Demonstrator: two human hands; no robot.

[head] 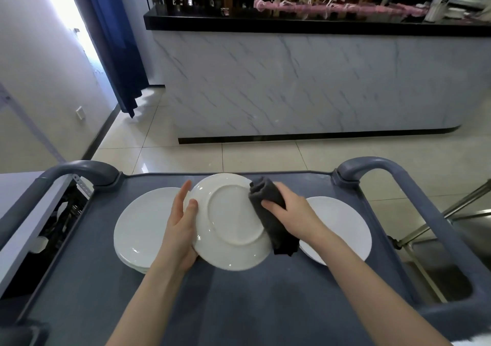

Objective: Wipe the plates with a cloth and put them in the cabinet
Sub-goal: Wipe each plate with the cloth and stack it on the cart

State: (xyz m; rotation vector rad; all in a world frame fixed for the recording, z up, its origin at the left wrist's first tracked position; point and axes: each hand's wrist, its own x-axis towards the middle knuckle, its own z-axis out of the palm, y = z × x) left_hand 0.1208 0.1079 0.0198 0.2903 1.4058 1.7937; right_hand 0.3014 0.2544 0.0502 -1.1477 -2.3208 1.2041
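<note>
Three lots of white crockery lie across the blue-grey plastic cart top (239, 306). At the left sits a stack of white round ceramic plates (140, 226), face up. Its right edge is hidden behind the left hand (180, 228), and the number of plates in it is hard to count.

The left hand pinches the left rim of a glossy white round ceramic plate (231, 223). The thumb presses on the side facing the camera, and the fingers run behind the rim, mostly hidden. That plate is held tilted above the middle of the cart, underside toward the camera, with its raised foot ring plain to see.

Against its right rim lies a dark grey folded cloth (271, 212), thick and rolled, its lower end hanging past the plate's edge. The right hand (289, 210) grips the cloth with fingers curled round it.

Further right, another white round plate (342, 226) rests on the cart, its left part covered by cloth, hand and wrist. Whether more plates lie under it cannot be told.

Both forearms are cut off at the near edge. Beyond the cart stands a pale marble-patterned counter front (305, 85), and the items on its black top are blurred.
</note>
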